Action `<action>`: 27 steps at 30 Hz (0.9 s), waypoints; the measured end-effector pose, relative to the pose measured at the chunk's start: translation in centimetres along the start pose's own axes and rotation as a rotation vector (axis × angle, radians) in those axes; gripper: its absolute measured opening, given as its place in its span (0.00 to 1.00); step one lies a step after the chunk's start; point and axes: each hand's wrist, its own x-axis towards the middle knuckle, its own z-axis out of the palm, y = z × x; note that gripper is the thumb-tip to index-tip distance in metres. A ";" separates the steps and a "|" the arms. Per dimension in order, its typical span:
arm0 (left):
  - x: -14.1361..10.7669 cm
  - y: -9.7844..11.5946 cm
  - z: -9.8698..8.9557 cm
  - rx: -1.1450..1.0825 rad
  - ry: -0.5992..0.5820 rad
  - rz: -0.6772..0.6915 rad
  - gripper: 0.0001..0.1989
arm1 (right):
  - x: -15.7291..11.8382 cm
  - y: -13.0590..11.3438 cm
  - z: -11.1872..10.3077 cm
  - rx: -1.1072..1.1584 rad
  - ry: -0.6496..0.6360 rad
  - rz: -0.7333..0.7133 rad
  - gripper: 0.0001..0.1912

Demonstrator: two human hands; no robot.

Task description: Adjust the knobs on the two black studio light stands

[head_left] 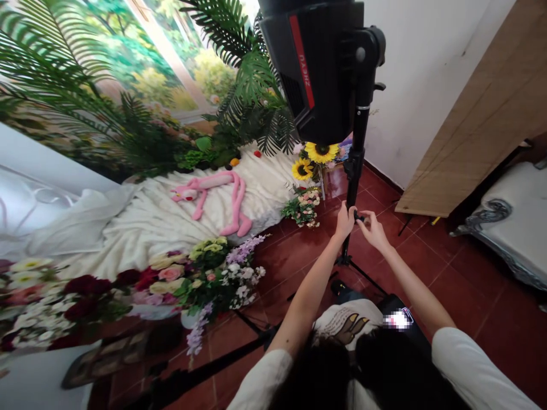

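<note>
A black studio light [316, 68] with a red stripe is mounted on top of a black stand [357, 136]. My left hand [344, 221] is wrapped round the stand's pole, below its upper joint. Just to the right, my right hand [371, 229] has its fingers closed on a small black knob [359, 216] that sticks out from the pole. The two hands are close together. Below them the stand's legs [363, 273] spread over the red tiled floor.
A pink plush toy [235, 199] lies on a white draped surface [149, 222] at left. Artificial flowers [171, 273] line its front; sunflowers [321, 152] stand behind the pole. Another black pole [222, 360] crosses the lower left. A silver-trimmed white sofa [517, 210] is at right.
</note>
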 end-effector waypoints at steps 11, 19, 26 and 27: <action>0.2 0.2 0.0 0.010 0.020 -0.031 0.13 | 2.8 -1.2 2.1 1.232 0.008 0.913 0.07; 0.1 -0.1 0.0 0.009 0.011 0.010 0.15 | 1.5 -1.5 2.2 0.944 0.084 0.765 0.10; 0.1 -0.2 -0.1 0.012 -0.019 0.018 0.16 | -0.3 -0.9 1.2 -0.115 0.108 0.248 0.18; 0.1 -0.2 -0.1 0.016 -0.021 0.018 0.16 | -0.3 -0.9 0.9 -0.218 0.081 0.230 0.18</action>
